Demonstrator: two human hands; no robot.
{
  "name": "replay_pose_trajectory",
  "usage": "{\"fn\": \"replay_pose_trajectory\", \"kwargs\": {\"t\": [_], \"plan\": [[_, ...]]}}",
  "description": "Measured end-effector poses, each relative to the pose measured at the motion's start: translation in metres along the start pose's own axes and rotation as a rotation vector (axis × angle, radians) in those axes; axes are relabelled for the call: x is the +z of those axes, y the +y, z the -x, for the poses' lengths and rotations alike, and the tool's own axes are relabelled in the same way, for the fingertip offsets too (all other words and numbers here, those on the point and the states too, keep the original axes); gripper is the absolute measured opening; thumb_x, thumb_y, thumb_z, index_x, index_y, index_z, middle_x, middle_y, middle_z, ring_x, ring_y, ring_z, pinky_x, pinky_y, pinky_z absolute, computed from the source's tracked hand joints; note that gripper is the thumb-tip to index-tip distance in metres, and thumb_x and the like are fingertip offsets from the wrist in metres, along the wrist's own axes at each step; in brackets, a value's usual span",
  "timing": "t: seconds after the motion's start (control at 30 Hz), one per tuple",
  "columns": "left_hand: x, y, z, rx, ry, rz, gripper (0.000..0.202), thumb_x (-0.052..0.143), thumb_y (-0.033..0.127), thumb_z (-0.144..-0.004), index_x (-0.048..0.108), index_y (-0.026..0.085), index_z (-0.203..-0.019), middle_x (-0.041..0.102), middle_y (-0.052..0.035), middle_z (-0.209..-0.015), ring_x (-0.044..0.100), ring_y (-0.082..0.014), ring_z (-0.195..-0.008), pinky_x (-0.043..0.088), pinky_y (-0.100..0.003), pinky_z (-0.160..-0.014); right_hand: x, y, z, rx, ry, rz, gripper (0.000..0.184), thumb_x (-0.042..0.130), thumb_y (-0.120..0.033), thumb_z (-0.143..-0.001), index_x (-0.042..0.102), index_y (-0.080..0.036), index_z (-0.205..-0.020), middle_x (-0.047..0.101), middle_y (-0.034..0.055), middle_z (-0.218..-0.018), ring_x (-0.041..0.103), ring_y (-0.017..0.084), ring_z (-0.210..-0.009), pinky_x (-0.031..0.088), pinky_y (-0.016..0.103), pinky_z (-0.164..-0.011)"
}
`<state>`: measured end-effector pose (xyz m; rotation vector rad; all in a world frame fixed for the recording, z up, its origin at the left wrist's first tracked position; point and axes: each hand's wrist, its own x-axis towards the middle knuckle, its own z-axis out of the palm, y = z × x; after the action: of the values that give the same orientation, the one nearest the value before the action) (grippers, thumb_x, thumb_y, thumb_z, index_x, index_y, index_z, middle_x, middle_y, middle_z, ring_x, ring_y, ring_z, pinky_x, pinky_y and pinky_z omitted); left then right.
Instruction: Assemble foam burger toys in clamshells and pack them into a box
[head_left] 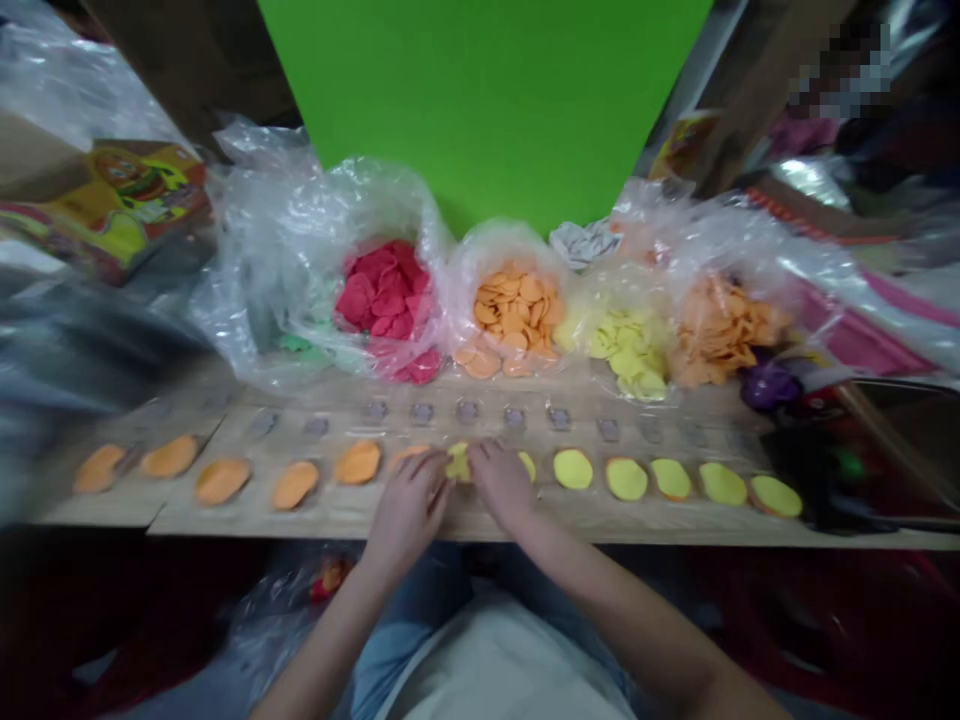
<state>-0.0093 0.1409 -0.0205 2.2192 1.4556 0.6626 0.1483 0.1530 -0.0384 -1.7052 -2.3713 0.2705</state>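
Observation:
A long wooden board (480, 520) lies across in front of me, with a row of round discs set into it. Orange discs (222, 479) fill the left part, yellow discs (626, 478) the right part. My left hand (409, 505) and my right hand (501, 482) meet at the middle of the row, fingers curled and pressed on a small yellow piece (458, 462) between them. A row of small grey squares (467, 410) runs along the board behind the discs.
Behind the board stand clear plastic bags of discs: red (385, 290), orange (516, 305), yellow (628, 345) and pale orange (720, 325). A green panel (480, 100) rises behind. A printed box (127, 200) lies far left, dark items (847, 470) at right.

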Motion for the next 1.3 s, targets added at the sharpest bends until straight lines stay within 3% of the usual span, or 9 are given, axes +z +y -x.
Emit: {"fn": "replay_pose_trajectory", "kwargs": {"t": [0.2, 0.3, 0.4, 0.5, 0.63, 0.8, 0.93, 1.13, 1.3], "plan": [[0.020, -0.006, 0.007, 0.335, -0.048, -0.362, 0.038, 0.049, 0.032, -0.081, 0.054, 0.024, -0.117, 0.058, -0.0089, -0.120, 0.050, -0.0274, -0.114, 0.024, -0.052, -0.102, -0.025, 0.031, 0.000, 0.049, 0.188, -0.141, 0.017, 0.048, -0.024, -0.085, 0.060, -0.022, -0.096, 0.057, 0.0047, -0.100, 0.052, 0.016, -0.093, 0.044, 0.027, -0.077], [0.021, -0.013, 0.000, 0.413, 0.037, -0.425, 0.036, 0.054, 0.037, -0.077, 0.057, 0.031, -0.112, 0.059, -0.0067, -0.119, 0.052, -0.0300, -0.111, 0.023, -0.056, -0.100, -0.067, 0.104, 0.002, 0.320, 0.413, -0.152, 0.026, 0.036, -0.022, -0.088, 0.056, -0.019, -0.105, 0.058, 0.0070, -0.098, 0.054, 0.015, -0.090, 0.044, 0.027, -0.078], [0.015, -0.005, -0.012, 0.428, 0.106, -0.371, 0.031, 0.056, 0.034, -0.076, 0.060, 0.033, -0.106, 0.060, -0.0061, -0.117, 0.052, -0.0294, -0.109, 0.033, -0.053, -0.095, -0.110, 0.196, -0.007, 0.565, 0.356, -0.024, 0.032, 0.030, -0.018, -0.088, 0.056, -0.013, -0.105, 0.060, 0.0105, -0.099, 0.055, 0.016, -0.088, 0.043, 0.027, -0.077], [0.012, 0.026, -0.035, 0.400, 0.071, -0.208, 0.028, 0.052, 0.026, -0.078, 0.059, 0.030, -0.105, 0.059, -0.0070, -0.117, 0.051, -0.0247, -0.111, 0.044, -0.042, -0.090, -0.133, 0.271, -0.024, 0.595, 0.247, -0.001, 0.029, 0.036, -0.014, -0.082, 0.059, -0.011, -0.099, 0.063, 0.0103, -0.090, 0.056, 0.017, -0.085, 0.041, 0.027, -0.076], [0.030, 0.095, -0.094, 0.458, -0.097, -0.041, 0.030, 0.044, 0.018, -0.083, 0.056, 0.026, -0.109, 0.057, -0.0057, -0.119, 0.049, -0.0197, -0.113, 0.044, -0.035, -0.091, -0.141, 0.318, -0.038, 0.601, 0.153, 0.040, 0.036, 0.037, -0.012, -0.082, 0.051, -0.009, -0.115, 0.062, 0.0123, -0.098, 0.055, 0.018, -0.091, 0.039, 0.027, -0.080], [0.083, 0.165, -0.195, 0.656, -0.216, -0.189, 0.036, 0.043, 0.008, -0.081, 0.054, 0.016, -0.114, 0.052, -0.0123, -0.125, 0.044, -0.0234, -0.119, 0.034, -0.041, -0.099, -0.135, 0.324, -0.030, 0.671, 0.026, 0.101, 0.032, 0.040, -0.026, -0.086, 0.051, -0.011, -0.112, 0.059, 0.0157, -0.106, 0.057, 0.021, -0.094, 0.041, 0.029, -0.078], [0.107, 0.170, -0.252, 0.609, -0.371, -0.375, 0.019, 0.048, 0.004, -0.077, 0.066, 0.012, -0.079, 0.067, -0.0145, -0.084, 0.060, -0.0254, -0.091, 0.041, -0.040, -0.083, -0.118, 0.313, -0.023, 0.790, -0.058, 0.149, 0.057, 0.052, -0.053, -0.076, 0.052, -0.007, -0.109, 0.061, 0.0216, -0.095, 0.060, 0.030, -0.088, 0.044, 0.037, -0.071], [0.103, 0.161, -0.262, 0.644, -0.360, -0.412, 0.018, 0.047, 0.008, -0.080, 0.063, 0.015, -0.086, 0.065, -0.0114, -0.085, 0.060, -0.0230, -0.087, 0.041, -0.036, -0.077, -0.091, 0.281, -0.025, 0.790, -0.025, 0.258, 0.080, 0.055, -0.063, -0.069, 0.043, -0.004, -0.122, 0.060, 0.0255, -0.092, 0.059, 0.035, -0.087, 0.043, 0.043, -0.069], [0.105, 0.166, -0.248, 0.714, -0.344, -0.480, 0.015, 0.048, 0.008, -0.079, 0.060, 0.013, -0.085, 0.063, -0.0102, -0.085, 0.057, -0.0233, -0.088, 0.038, -0.037, -0.080, -0.074, 0.260, -0.037, 0.646, 0.000, 0.172, 0.057, 0.052, -0.027, -0.079, 0.034, -0.015, -0.131, 0.056, 0.0166, -0.102, 0.059, 0.019, -0.078, 0.043, 0.028, -0.067]]}}
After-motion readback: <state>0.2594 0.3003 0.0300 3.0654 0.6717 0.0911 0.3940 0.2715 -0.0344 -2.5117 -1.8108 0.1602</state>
